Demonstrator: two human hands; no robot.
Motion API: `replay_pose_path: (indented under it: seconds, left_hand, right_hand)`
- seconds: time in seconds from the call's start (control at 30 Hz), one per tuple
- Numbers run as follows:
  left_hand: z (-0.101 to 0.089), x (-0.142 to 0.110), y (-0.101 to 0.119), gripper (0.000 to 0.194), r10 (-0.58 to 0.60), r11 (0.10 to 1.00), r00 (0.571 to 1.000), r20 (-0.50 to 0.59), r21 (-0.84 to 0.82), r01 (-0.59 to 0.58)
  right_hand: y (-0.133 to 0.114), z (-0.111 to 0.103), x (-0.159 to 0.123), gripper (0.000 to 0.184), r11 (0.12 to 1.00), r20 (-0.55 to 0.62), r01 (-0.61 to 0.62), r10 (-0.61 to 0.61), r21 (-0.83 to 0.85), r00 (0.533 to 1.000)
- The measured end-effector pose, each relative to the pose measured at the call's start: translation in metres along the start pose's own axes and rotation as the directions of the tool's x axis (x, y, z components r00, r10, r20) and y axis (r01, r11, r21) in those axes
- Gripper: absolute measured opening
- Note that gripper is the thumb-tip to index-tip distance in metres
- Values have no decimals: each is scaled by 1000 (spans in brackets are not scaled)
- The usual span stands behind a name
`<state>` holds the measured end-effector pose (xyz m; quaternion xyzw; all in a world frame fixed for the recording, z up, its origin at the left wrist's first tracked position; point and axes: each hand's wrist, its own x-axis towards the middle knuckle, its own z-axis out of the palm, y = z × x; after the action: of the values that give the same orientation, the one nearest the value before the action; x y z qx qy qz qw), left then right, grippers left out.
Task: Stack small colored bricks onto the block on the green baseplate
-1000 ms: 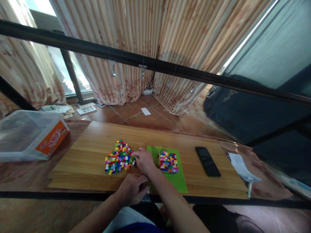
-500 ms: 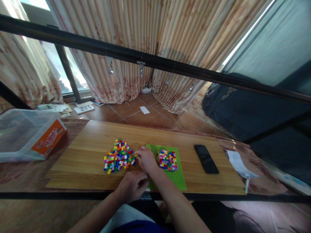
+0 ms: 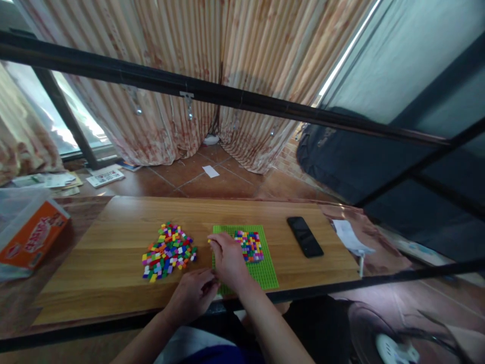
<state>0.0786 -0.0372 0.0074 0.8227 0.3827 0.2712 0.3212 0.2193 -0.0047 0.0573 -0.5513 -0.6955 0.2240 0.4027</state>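
Head view: right hand (image 3: 230, 259), centre of frame, fingertips pinching 1 small yellow plastic brick (image 3: 209, 241) by the left edge of a green studded plastic baseplate (image 3: 267, 270), which bears a rectangular multicoloured brick block (image 3: 250, 246) right of centre, partly behind that hand. Left hand (image 3: 192, 296), lower centre, fingers curled near the right wrist, can't tell if it grips anything. Loose pile of small multicoloured plastic bricks (image 3: 168, 252) left of centre, black rectangular smartphone (image 3: 305, 236) at right, both on a brown wood-grain tabletop (image 3: 94, 268).
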Motion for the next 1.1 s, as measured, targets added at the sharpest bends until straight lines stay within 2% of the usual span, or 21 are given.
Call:
replay_pose_path:
  seconds: [0.17,0.27,0.37,0.53,0.67,0.87,1.1]
  left_hand:
    - [0,2,-2,16,-1,1000,1000,16,6,1]
    - [0,2,-2,16,4,1000,1000,3,-1,-4]
    - [-2,2,-2,16,8,1000,1000,-2,0,-8]
    - [-2,3,-2,16,5,1000,1000,-2,-7,-5]
    - [-1,4,-3,15,20,1000,1000,-14,6,-20]
    - [-1,5,-2,15,43,999,999,-26,18,-43]
    - [0,5,-3,14,47,999,998,-33,21,-46]
  right_hand:
    - [22,-37,-18,24,986,-212,-145,160,82,964]
    - [41,-57,-19,23,974,-276,-224,226,39,934]
    - [54,-70,-14,21,967,-298,-254,238,-15,924]
    - [66,-75,1,18,972,-225,-176,138,-154,964]
    - [75,-72,10,14,974,-146,-111,83,-199,986]
    - [76,-72,17,15,982,-47,-93,87,-162,995]
    - [68,-77,20,19,982,50,-173,177,-76,983]
